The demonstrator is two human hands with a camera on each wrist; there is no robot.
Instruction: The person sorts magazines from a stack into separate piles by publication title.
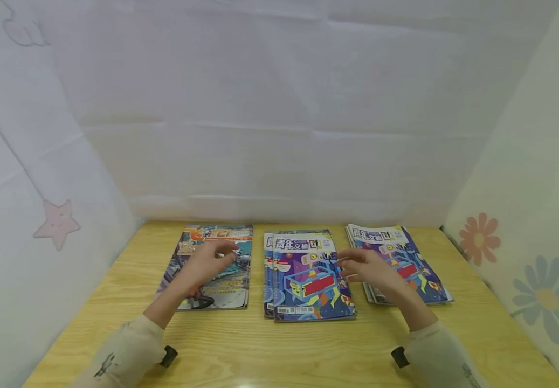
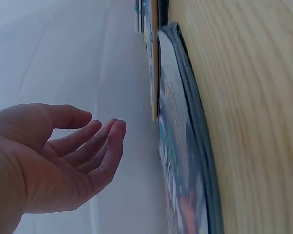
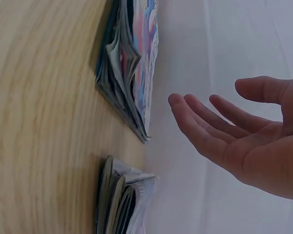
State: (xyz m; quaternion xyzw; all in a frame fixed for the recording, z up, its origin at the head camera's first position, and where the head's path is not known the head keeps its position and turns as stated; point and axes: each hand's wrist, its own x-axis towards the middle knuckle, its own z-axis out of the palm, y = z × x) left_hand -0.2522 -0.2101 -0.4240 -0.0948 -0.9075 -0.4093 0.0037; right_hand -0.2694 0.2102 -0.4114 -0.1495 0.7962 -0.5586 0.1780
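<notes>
My left hand [image 1: 209, 263] hovers over the left magazine stack [image 1: 226, 280], its fingers loosely bent around nothing. In the left wrist view that same hand [image 2: 68, 156] is apart from the magazines [image 2: 178, 146]. The middle stack [image 1: 313, 285] has a purple-blue cover with Chinese title letters; its top magazine lies a little off the one beneath. Between the middle and right stacks, my right hand [image 1: 368, 268] is held in the air with relaxed fingers and nothing in it. A similar purple magazine tops the right stack [image 1: 415, 269], partly hidden by that hand.
All the stacks lie on a light wooden table [image 1: 269, 355]. A white cloth [image 1: 279, 134] hangs behind it, with printed side sheets showing a pink star [image 1: 57, 223] at left and flowers [image 1: 480, 238] at right. Folded page edges [image 3: 122, 73] show in the right wrist view.
</notes>
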